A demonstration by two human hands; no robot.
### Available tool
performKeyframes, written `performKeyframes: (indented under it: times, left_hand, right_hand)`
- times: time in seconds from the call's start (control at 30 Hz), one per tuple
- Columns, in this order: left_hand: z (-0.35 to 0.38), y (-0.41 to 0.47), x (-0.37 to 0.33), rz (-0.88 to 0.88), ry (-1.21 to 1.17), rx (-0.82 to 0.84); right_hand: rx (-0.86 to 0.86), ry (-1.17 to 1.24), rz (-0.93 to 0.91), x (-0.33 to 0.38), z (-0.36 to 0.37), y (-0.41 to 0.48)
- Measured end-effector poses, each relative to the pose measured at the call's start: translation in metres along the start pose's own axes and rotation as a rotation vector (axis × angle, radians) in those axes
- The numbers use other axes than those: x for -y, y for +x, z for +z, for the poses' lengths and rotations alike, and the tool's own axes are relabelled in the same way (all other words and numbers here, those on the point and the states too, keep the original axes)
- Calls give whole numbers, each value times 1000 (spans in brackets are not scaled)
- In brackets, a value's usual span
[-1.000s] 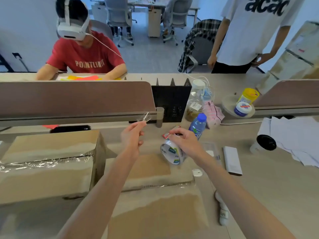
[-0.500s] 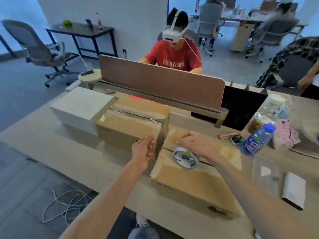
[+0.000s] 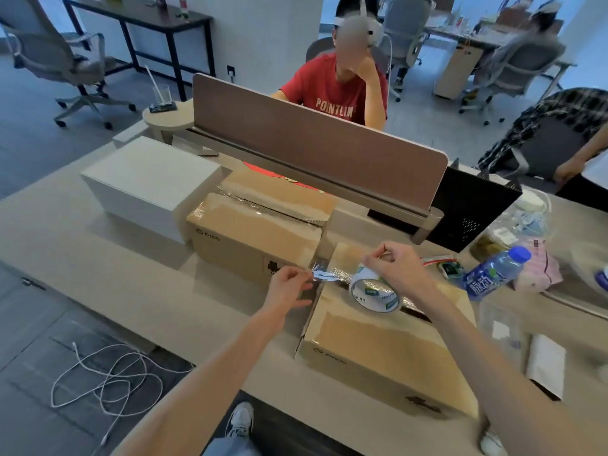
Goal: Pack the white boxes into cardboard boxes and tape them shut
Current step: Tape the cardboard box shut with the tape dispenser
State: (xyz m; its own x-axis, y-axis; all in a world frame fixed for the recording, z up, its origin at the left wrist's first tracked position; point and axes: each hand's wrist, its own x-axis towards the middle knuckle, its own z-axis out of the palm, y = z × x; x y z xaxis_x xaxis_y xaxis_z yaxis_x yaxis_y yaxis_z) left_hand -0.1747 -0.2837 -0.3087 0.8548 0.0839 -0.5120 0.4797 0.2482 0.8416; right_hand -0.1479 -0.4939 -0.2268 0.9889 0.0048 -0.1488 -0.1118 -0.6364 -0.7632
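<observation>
- With my left hand point(image 3: 289, 284) pinching the tape's free end point(image 3: 320, 276) past the near cardboard box's point(image 3: 388, 350) left edge, I keep it taut.
- My right hand point(image 3: 399, 261) grips the tape roll point(image 3: 373, 292) on top; I should press tape along the seam.
- Far box point(image 3: 256, 238) looks sealed; white box point(image 3: 148, 185) sits left.

An open office with a grey floor point(image 3: 29, 149) and white wall point(image 3: 263, 31). A brown divider panel point(image 3: 316, 143) crosses the pale table point(image 3: 98, 258); grey swivel chairs point(image 3: 59, 60) and a dark side desk point(image 3: 138, 18) stand behind. A white cable point(image 3: 108, 380) lies coiled on the floor.
</observation>
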Motion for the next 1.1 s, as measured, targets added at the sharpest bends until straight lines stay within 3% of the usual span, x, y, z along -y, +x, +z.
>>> performKeyframes:
  times: [0.33,0.83,1.1]
  left_hand:
    - [-6,24,-8,20,69,65]
    - [-20,36,21,38,166,54]
    - [-23,37,24,22,182,62]
  right_hand:
    - [-11,-107,-17,26,4,10]
    - [146,-568,28,5,27,20]
    - [143,-598,37,6,28,26]
